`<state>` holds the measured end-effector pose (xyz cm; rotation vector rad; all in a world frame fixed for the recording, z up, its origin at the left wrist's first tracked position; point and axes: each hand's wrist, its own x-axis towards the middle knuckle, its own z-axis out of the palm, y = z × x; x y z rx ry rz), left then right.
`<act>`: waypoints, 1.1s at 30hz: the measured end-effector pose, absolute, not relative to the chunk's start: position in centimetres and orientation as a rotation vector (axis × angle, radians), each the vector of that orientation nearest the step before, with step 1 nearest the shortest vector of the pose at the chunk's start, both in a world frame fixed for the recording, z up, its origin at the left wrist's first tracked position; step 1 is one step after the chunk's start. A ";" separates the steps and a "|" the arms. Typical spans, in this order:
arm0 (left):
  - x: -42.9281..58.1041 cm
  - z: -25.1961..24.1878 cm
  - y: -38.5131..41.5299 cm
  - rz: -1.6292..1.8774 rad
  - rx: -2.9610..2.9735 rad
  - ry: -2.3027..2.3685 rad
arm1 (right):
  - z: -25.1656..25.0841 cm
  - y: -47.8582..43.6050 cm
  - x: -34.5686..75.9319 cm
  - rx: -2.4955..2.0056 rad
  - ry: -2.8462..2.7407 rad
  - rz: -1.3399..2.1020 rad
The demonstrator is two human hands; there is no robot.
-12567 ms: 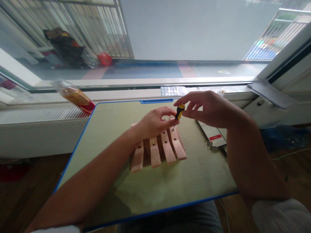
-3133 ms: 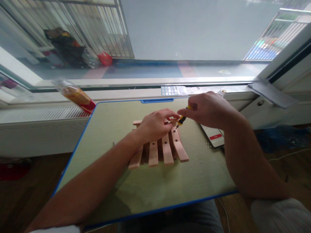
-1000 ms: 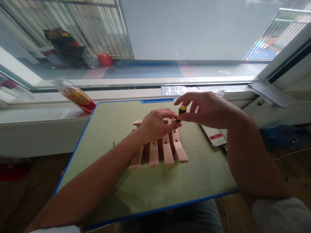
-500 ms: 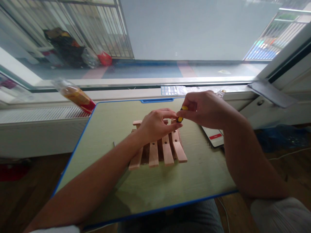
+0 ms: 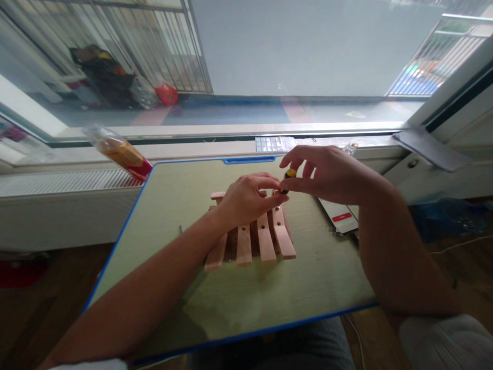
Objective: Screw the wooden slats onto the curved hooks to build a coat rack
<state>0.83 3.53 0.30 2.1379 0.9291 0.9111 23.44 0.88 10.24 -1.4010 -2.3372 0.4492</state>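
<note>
A small screwdriver point(image 5: 289, 175) with a yellow and black handle stands nearly upright over the far right part of a slatted wooden piece point(image 5: 265, 241). My left hand point(image 5: 250, 198) rests over the slats, its thumb and forefinger pinching the screwdriver low down. Around the top of the handle, my right hand point(image 5: 319, 172) has its fingers spread and loosened, with the thumb close against the handle. Several pale slats with dark holes point toward me. The screwdriver's tip is hidden behind my left fingers.
The slats lie on a folding table point(image 5: 308, 282) with a blue edge. A white and black flat item with a red label point(image 5: 342, 217) is at the right. A thin metal rod point(image 5: 181, 228) lies left of my forearm. Beyond are a bread bag point(image 5: 123, 154) and the windowsill point(image 5: 185, 150).
My right fingers have loosened from the screwdriver handle and spread, the forefinger lifting away. More of the yellow top shows. My left hand has stayed in place.
</note>
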 end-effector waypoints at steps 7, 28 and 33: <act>0.8 0.0 3.6 0.901 2.133 0.942 | 10.5 0.6 23.5 -1.236 -2.391 0.464; 1.1 0.5 3.1 0.921 2.153 0.946 | 9.5 1.1 22.2 -1.541 -2.235 0.180; 1.2 0.1 3.2 0.960 2.109 0.949 | 9.2 1.3 21.8 -1.548 -2.232 0.125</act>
